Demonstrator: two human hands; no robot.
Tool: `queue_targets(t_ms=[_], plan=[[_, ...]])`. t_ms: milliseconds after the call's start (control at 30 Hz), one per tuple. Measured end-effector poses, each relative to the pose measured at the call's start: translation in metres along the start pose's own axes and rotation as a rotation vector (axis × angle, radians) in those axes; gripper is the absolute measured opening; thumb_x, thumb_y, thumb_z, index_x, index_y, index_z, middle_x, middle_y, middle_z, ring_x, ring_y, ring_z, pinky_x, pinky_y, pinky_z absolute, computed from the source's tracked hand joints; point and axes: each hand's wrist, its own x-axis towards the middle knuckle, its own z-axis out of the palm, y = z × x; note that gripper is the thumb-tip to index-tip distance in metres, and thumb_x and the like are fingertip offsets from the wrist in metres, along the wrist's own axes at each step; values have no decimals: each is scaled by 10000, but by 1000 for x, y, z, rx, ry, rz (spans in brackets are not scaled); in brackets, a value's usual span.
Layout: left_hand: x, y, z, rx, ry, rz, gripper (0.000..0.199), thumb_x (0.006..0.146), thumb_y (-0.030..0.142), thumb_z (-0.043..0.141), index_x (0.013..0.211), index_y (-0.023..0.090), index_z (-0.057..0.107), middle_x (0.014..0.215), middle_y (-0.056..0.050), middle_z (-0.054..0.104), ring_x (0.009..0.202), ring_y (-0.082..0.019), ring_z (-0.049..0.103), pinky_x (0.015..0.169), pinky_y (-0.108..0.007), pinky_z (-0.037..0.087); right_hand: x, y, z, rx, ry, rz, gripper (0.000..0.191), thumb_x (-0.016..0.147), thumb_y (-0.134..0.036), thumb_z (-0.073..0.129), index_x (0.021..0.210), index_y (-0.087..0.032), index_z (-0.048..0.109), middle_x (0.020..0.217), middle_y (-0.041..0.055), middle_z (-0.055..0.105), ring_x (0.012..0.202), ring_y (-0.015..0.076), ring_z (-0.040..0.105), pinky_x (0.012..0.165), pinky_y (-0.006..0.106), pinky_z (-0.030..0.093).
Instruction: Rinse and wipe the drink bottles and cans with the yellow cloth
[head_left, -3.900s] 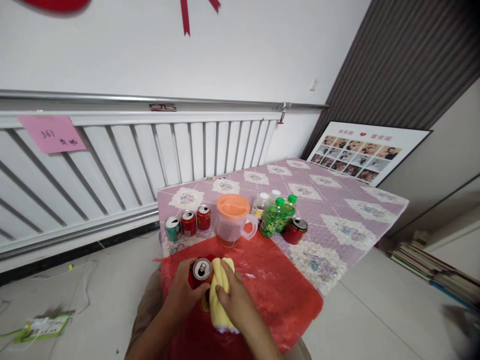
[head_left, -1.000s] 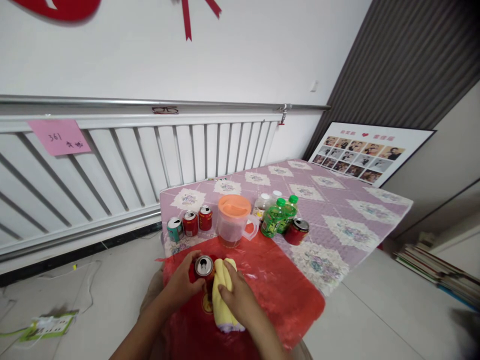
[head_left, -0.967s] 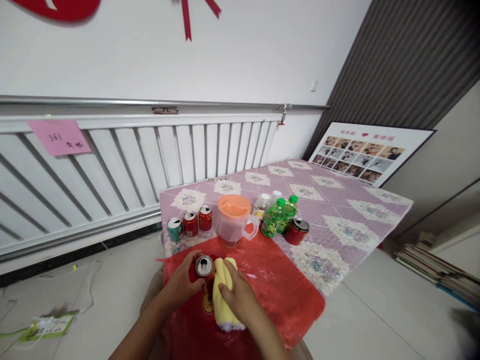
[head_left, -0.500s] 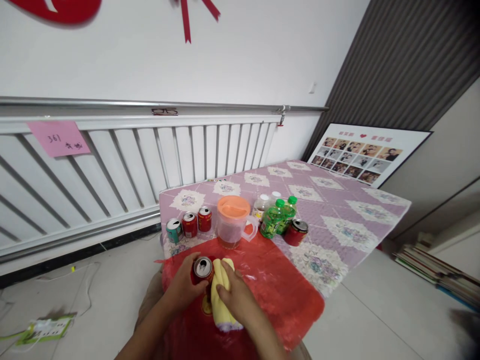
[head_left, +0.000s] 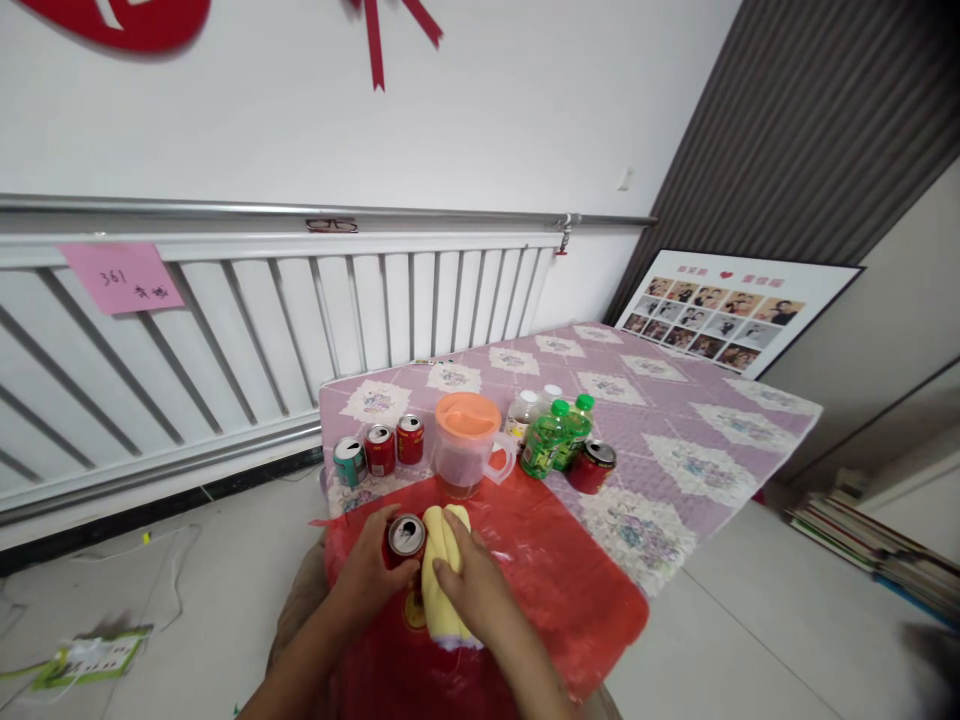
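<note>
My left hand (head_left: 373, 562) is wrapped around an opened dark red drink can (head_left: 406, 537), which stands upright over the red plastic sheet (head_left: 555, 575). A folded yellow cloth (head_left: 442, 570) is gripped in my right hand (head_left: 474, 582), lying close against the can's right side. Behind my hands stands a clear plastic pitcher (head_left: 459, 455) with an orange lid. Left of the pitcher are a teal can (head_left: 349, 461) and two red cans, one red can (head_left: 379, 450) and another red can (head_left: 410, 440), all with their tops opened.
Green-capped bottles (head_left: 545, 440) and white-capped bottles (head_left: 520, 412) stand right of the pitcher, beside a wider red can (head_left: 592, 467). A flowered tablecloth (head_left: 675, 420) covers the table. Behind it runs a white radiator (head_left: 390, 300); a photo board (head_left: 739, 310) leans at the far right.
The yellow cloth and my right hand have shifted slightly up along the can. My left hand keeps its hold on the can, and the other things stay in place.
</note>
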Motion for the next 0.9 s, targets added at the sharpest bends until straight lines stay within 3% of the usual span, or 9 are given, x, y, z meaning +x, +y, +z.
queue_targets(t_ms=[233,467,700,900], plan=[[3,-2,-14,-40,-201,69,743,648,140,605,1354,212,386,1300,-88,592,1187,-259,577,1041,-438,451,-3,12,9,3,-28,27,642,797,-190,519,1424,-151,386,1405,149,488,1289,239,470,1053,353,352],[3,4,-17,2,-235,70,720,659,148,595,1348,207,394,1355,-84,554,1247,-256,530,1076,-422,421,2,0,-5,9,48,-28,635,826,-249,502,1441,-209,352,1418,122,469,1295,234,461,1022,345,379],[4,-1,-15,-17,-224,76,744,654,131,587,1365,223,388,1331,-81,579,1211,-257,563,1043,-433,457,-3,11,8,0,-43,25,642,806,-192,512,1432,-149,374,1403,156,493,1290,231,472,1039,343,364],[5,-4,-13,-28,-218,74,735,645,132,591,1350,214,400,1336,-91,568,1216,-268,557,1061,-455,434,-3,11,5,18,-1,17,638,824,-225,508,1441,-189,353,1422,125,473,1293,224,467,1047,343,354]])
